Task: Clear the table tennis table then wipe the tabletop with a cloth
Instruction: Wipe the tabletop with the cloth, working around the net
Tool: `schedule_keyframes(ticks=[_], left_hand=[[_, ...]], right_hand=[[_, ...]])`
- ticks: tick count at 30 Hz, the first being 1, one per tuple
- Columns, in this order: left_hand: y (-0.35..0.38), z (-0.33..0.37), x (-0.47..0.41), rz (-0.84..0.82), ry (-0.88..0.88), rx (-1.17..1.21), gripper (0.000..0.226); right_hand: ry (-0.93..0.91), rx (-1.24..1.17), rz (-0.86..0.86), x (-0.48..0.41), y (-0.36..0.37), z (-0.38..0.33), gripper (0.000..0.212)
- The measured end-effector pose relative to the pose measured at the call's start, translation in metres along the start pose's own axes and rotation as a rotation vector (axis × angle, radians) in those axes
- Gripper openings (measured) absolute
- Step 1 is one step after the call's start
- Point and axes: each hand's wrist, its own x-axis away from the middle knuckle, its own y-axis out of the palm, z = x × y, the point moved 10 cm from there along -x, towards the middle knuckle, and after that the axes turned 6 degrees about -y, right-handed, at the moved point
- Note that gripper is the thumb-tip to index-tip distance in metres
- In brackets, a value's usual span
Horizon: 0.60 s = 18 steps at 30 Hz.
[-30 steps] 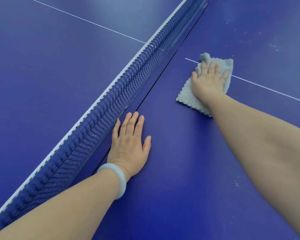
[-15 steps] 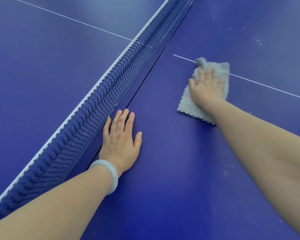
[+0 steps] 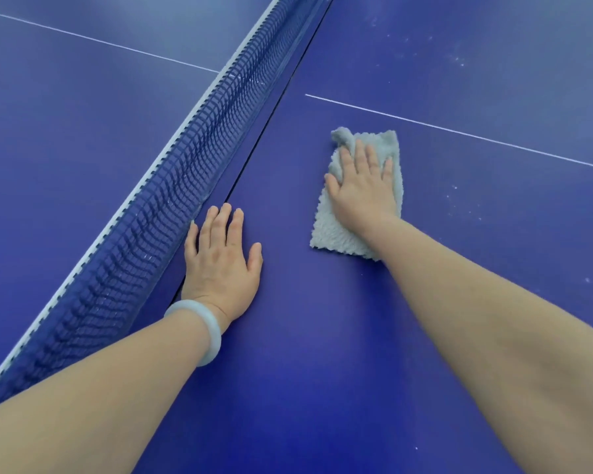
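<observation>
Dark blue mesh net (image 3: 158, 213) with a white top band crosses the blue surface (image 3: 322, 371) diagonally. Left hand (image 3: 221, 265), wearing a pale ring bracelet (image 3: 202, 323), lies flat with fingers spread at the net-side edge. Right hand (image 3: 363, 189), fingers extended, presses the grey fluffy rectangular cloth (image 3: 332, 230) flat, near the white line (image 3: 459, 132).

The worktop (image 3: 322, 354) is a smooth, hard blue board with a soft satin sheen, marked by a thin white painted line (image 3: 459, 133) and dulled in places by pale dusty specks (image 3: 459, 59). The cloth (image 3: 336, 234) is grey fabric with a thick, nubby, matt pile. The net (image 3: 172, 186) is dark blue cord mesh edged with white tape (image 3: 151, 169). The bracelet (image 3: 206, 330) looks smooth, pale and faintly glossy, like stone or glass.
</observation>
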Motion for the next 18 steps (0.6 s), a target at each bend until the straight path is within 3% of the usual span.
schedule_keyframes(ticks=[3, 6, 9, 13, 16, 18], left_hand=[[0.000, 0.001, -0.001, 0.015, 0.009, 0.021, 0.066], [0.001, 0.000, 0.000, 0.006, 0.019, 0.048, 0.064], [0.001, -0.004, -0.005, -0.046, 0.044, 0.134, 0.062], [-0.011, 0.011, 0.024, -0.040, 0.214, 0.228, 0.056], [-0.005, 0.020, 0.067, -0.032, 0.270, 0.111, 0.061], [0.005, 0.018, 0.079, -0.030, 0.238, 0.037, 0.064]], right_hand=[[0.388, -0.025, 0.008, 0.019, -0.011, 0.100, 0.068], [0.585, -0.031, 0.024, 0.069, -0.005, 0.110, 0.070], [0.542, -0.016, 0.052, 0.111, 0.007, 0.052, 0.073], [0.246, 0.024, -0.002, 0.130, 0.023, -0.016, 0.072], [0.158, 0.041, -0.009, 0.122, 0.011, 0.014, 0.069], [0.310, 0.022, -0.007, 0.125, 0.000, 0.066, 0.067]])
